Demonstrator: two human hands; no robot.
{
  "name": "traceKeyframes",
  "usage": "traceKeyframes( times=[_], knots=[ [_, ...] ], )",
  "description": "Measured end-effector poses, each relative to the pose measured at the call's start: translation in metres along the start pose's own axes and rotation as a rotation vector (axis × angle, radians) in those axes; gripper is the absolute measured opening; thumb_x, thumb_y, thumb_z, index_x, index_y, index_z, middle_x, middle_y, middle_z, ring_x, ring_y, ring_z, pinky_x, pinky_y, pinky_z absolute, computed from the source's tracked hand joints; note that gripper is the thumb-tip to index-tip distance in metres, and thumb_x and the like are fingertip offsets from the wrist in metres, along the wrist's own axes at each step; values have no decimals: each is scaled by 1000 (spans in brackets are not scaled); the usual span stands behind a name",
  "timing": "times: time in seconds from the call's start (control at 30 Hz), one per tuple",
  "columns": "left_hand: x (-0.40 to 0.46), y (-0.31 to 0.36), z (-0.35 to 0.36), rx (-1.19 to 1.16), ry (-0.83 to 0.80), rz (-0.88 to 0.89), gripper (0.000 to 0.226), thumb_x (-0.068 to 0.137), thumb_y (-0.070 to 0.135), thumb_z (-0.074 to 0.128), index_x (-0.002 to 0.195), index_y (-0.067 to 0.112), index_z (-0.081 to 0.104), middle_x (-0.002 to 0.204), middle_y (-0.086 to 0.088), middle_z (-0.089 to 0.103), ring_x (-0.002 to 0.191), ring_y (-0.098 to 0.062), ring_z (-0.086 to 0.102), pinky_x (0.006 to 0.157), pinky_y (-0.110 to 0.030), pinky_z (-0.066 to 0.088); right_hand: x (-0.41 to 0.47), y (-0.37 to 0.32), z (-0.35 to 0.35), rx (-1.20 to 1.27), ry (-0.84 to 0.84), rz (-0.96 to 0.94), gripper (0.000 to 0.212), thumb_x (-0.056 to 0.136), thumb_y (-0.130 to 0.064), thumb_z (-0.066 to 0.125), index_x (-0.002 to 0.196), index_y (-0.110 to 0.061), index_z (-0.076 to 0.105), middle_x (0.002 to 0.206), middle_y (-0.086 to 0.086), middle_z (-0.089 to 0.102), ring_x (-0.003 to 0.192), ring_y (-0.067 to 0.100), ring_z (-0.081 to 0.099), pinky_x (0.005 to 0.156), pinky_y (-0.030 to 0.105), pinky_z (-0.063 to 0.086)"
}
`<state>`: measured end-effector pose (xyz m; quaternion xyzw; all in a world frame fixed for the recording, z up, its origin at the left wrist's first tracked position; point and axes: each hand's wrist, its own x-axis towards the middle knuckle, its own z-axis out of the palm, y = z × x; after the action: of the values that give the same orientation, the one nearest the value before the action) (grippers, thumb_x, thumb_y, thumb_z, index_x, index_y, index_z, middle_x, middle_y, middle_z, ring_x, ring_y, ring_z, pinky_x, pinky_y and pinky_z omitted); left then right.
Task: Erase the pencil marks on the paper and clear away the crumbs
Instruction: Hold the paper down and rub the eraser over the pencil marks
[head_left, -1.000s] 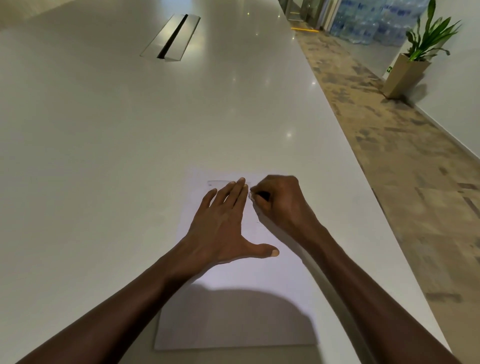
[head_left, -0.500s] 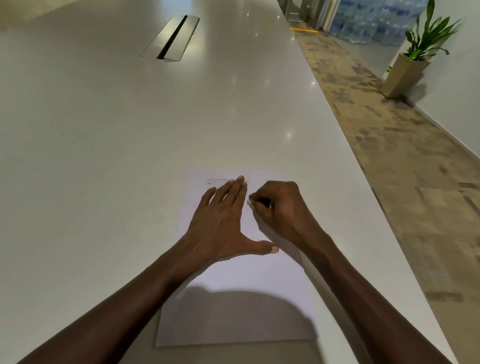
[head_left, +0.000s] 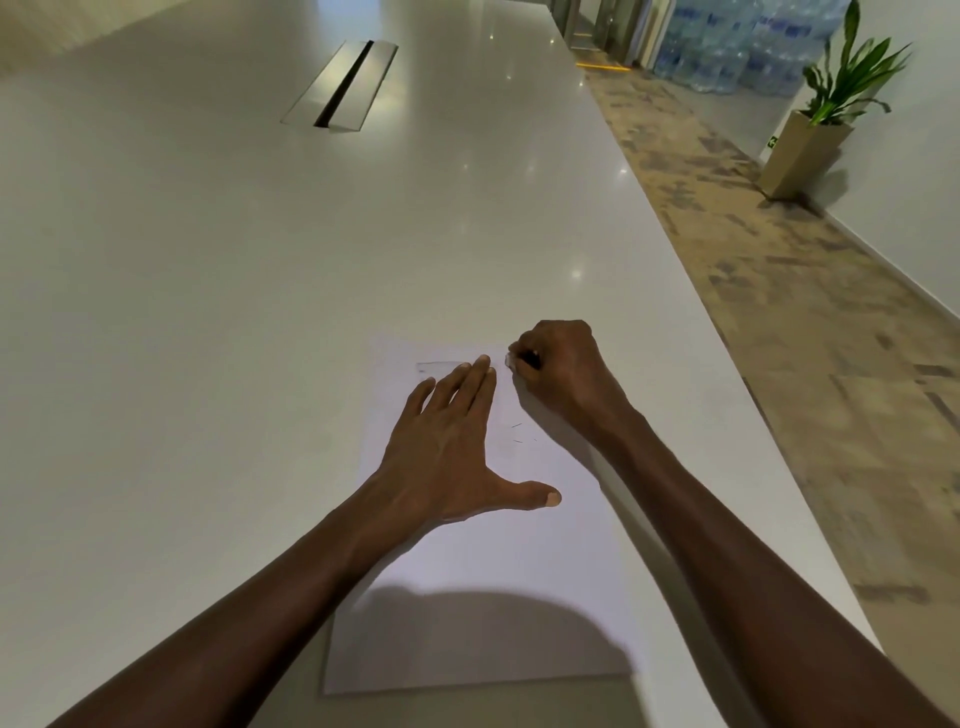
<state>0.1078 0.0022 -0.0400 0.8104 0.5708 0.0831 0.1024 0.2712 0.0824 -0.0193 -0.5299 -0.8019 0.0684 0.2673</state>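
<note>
**Rubbing out at the far edge of the sheet**

Step in hand, by my read: erasing, not yet sweeping; right hand (head_left: 558, 371) is curled into a tight fist round a small pale eraser (head_left: 510, 359), only its tip showing betw. thumb & fingers, pressed to the paper (head_left: 483, 582) near its far right corner; left hand (head_left: 454, 447) lies flat & spread wide on the sheet, thumb out to the right, holding nothing, just pinning the paper down.

Pencil marks (head_left: 434, 365): a faint thin line w/ a corner shows at the far left of the sheet, just beyond the left fingertips; looks like it's yet to be rubbed; a few tiny dark flecks (head_left: 517, 433) sit betw. the two hands, prob. crumbs or stray strokes, too small to tell.

Next move calls for: short firm strokes leftward along that line, left hand shifting so it doesn't cover it, sheet kept from creasing; brushing crumbs off comes after.

Materials: paper thin, matte, rectangular, lying flat; table (head_left: 234, 312) white, glossy, hard, reflecting ceiling lights, so the sheet may slide if unpinned; eraser looks soft & blocky, mostly hidden.
</note>
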Motion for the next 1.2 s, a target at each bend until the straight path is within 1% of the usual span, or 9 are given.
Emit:
traceKeyframes(
  times=[0.1,0.3,0.6,0.73,0.8,0.87,1.0,1.1,1.2],
  knots=[
    [0,0,1,-6,-3,2,141,52,104,28,156,15,-6,164,4,-11,150,-13,-6,122,-42,5,-19,1,-7,-27,-11,-17,20,80,-1,63,61,5,62,58,21,61,60,31,59,59,43,48],
    [-1,-2,3,8,18,7,141,52,104,28,156,14,-3,164,3,-9,150,-13,-4,122,-42,6,-66,-15,-17,46,-23,26,11,79,2,63,69,2,69,65,15,66,65,23,61,59,41,51],
    [-1,1,1,12,1,-11,141,51,104,25,156,14,-5,164,4,-11,150,-13,-6,122,-43,6,-30,-2,-11,-42,-25,34,21,77,-1,56,56,0,58,54,14,60,59,26,58,56,41,48],
    [-1,2,1,0,-1,-16,142,50,104,27,156,15,-5,164,5,-12,150,-12,-7,122,-41,5,-37,-5,-19,-42,-105,10,18,75,4,57,60,-3,65,56,7,62,58,22,56,55,34,48],
    [-2,3,1,-5,0,-18,142,50,104,26,156,15,-3,164,5,-12,150,-11,-7,122,-41,5,-46,-9,-29,8,-136,42,16,78,3,61,67,-1,72,63,9,68,62,21,61,60,35,50],
    [-2,2,0,-10,0,-19,142,50,104,26,156,15,-3,164,5,-12,150,-11,-7,122,-41,5,-58,-16,-36,84,-112,104,11,82,-2,67,75,1,75,71,10,73,67,17,64,68,34,52],
    [-4,3,-2,-52,-16,-2,141,52,104,31,156,15,-5,163,6,-13,150,-9,-10,122,-41,4,-79,-34,-41,290,71,306,13,85,-8,72,78,3,73,76,14,74,70,18,64,69,27,50],
    [-12,0,-5,-122,-55,64,141,54,102,38,155,16,-11,162,8,-18,148,-6,-17,123,-40,3,-90,-42,-43,352,155,399,9,87,-15,76,93,-11,80,81,-11,74,72,-6,66,69,4,45],
    [-23,-7,-9,-133,-99,96,143,53,102,40,154,16,-14,160,9,-22,146,-5,-20,123,-37,0,-106,-50,-44,452,106,428,8,87,-14,76,93,-14,80,77,-16,72,70,-6,67,69,8,48]
  ],
)
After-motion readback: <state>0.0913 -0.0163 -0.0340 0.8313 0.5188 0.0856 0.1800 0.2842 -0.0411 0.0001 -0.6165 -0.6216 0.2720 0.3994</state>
